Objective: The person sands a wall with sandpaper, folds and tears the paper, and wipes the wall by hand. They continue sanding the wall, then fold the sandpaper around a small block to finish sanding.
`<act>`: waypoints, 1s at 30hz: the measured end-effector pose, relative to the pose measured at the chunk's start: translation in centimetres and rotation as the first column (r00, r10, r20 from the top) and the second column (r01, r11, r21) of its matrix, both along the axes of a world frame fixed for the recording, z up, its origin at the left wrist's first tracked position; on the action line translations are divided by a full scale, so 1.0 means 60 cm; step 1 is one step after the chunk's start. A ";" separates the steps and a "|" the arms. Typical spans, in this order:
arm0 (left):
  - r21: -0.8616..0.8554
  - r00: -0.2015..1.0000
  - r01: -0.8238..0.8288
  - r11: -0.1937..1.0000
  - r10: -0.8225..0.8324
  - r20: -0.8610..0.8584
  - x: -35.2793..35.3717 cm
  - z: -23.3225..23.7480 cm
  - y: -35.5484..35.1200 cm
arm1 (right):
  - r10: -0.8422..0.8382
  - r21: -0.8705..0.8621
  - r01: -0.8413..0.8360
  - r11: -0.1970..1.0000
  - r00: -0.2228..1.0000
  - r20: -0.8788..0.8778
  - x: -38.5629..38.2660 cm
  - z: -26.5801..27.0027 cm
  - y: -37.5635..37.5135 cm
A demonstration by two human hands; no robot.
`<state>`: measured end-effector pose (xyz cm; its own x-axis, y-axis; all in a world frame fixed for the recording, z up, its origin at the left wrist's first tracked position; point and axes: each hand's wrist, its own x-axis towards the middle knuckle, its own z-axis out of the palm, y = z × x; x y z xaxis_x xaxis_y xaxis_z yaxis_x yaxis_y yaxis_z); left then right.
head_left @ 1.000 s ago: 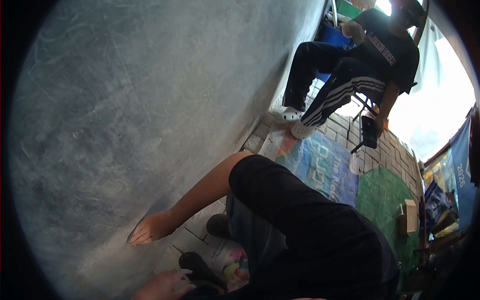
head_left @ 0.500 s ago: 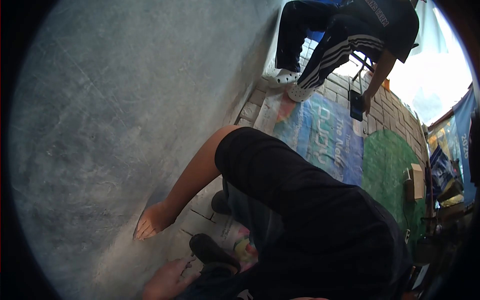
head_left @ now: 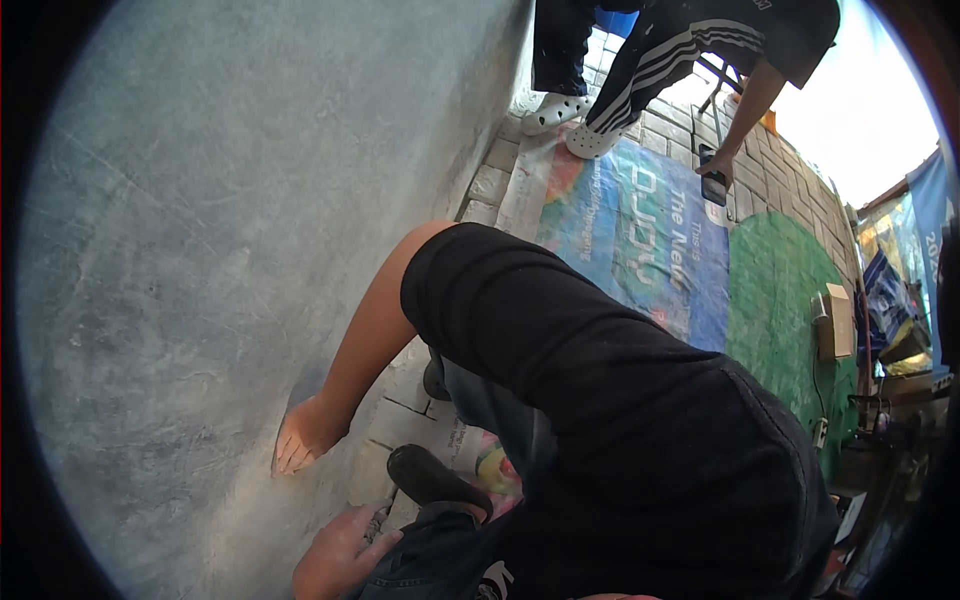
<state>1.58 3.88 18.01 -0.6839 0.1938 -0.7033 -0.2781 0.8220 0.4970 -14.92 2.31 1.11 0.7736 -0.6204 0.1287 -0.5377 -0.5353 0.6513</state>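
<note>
My right hand (head_left: pixel 312 437) reaches out from a black sleeve and presses against the grey plastered wall (head_left: pixel 200 220), fingers extended and lying flat. A dark patch borders the hand on the wall side. Lower down, close to my knee, my left hand (head_left: pixel 338 555) is closed around a small grey mottled piece (head_left: pixel 375 524), partly hidden by the fingers and thumb. My dark shoe (head_left: pixel 432 476) rests on the floor near that hand.
A printed banner (head_left: pixel 640 225) covers the floor bricks, beside a green round mat (head_left: pixel 785 310). Another person (head_left: pixel 650 75) in striped trousers and white clogs sits at the top, holding a phone (head_left: pixel 713 185). A cardboard box (head_left: pixel 838 322) and clutter stand at the right.
The view has shifted slightly. The other person and the floor appear higher and further left. My right hand stays on the wall at nearly the same place; my left hand remains low.
</note>
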 end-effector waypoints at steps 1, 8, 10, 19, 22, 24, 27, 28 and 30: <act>0.000 1.000 -0.004 1.000 0.004 0.001 -0.002 0.000 0.001 | -0.010 -0.012 0.010 1.000 1.000 -0.029 0.001 0.000 0.000; 0.022 1.000 -0.021 1.000 0.021 -0.001 -0.005 0.002 0.005 | -0.019 -0.007 0.018 1.000 0.999 -0.035 -0.002 0.006 0.005; 0.038 0.999 0.008 0.999 -0.006 -0.045 -0.004 -0.002 0.002 | -0.010 -0.006 0.010 1.000 0.999 -0.039 -0.002 0.008 0.006; 0.028 0.997 0.021 0.999 -0.019 -0.071 0.002 -0.012 -0.009 | -0.018 0.027 0.019 0.999 0.999 -0.034 0.000 0.011 0.007; 0.001 1.000 0.002 1.000 -0.002 -0.010 -0.007 0.004 0.004 | -0.020 0.018 0.021 1.000 0.997 -0.069 0.000 0.012 0.006; 0.001 1.000 0.008 1.000 -0.008 -0.016 -0.006 0.003 0.003 | -0.020 0.027 0.021 0.999 0.998 -0.053 -0.001 0.012 0.007; 0.000 0.999 0.027 1.000 -0.027 -0.047 -0.004 -0.002 -0.001 | -0.011 0.040 0.013 0.999 0.999 -0.039 0.001 0.002 -0.001; -0.003 0.997 0.038 0.999 -0.038 -0.071 -0.004 -0.003 -0.001 | -0.002 0.042 0.003 0.999 0.999 -0.042 0.001 0.002 -0.002; -0.005 0.998 0.027 1.000 -0.027 -0.065 -0.005 -0.002 0.000 | -0.001 0.043 0.002 0.999 0.999 -0.035 0.002 0.001 -0.003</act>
